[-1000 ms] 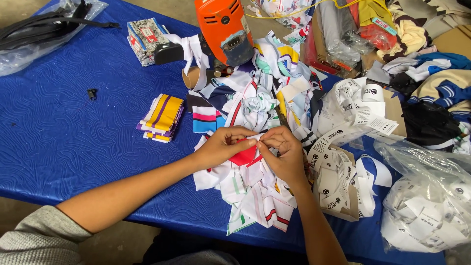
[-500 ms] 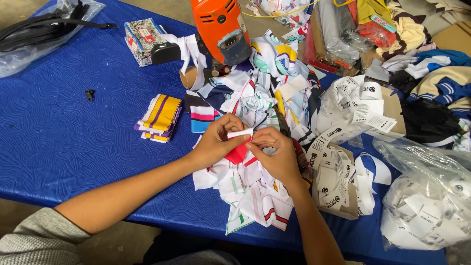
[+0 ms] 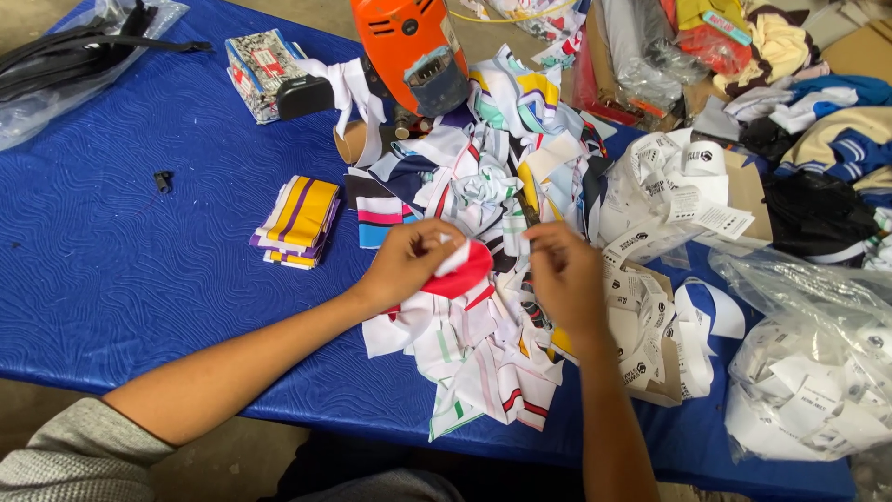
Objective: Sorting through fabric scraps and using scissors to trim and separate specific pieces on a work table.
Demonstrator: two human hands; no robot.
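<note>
Left hand (image 3: 409, 263): fingers clenched on a red and white fabric piece (image 3: 462, 270), held just above the scrap heap.
Right hand (image 3: 567, 279): fingers curled, pinching a thin strip; the strip is too small to make out.
Scrap heap (image 3: 483, 344): striped offcuts on the blue counter (image 3: 139, 270).
Folded stack (image 3: 299, 221): yellow and purple, left of the hands.
Orange machine (image 3: 409, 46): at the far edge.
Label tape (image 3: 669, 204): white coils, at right.

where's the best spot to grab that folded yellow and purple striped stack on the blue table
Probably pinch the yellow and purple striped stack by its near short end, coming from the bare blue table on its left: the pieces lie flat, edges aligned, with loose scraps crowding the right.
</note>
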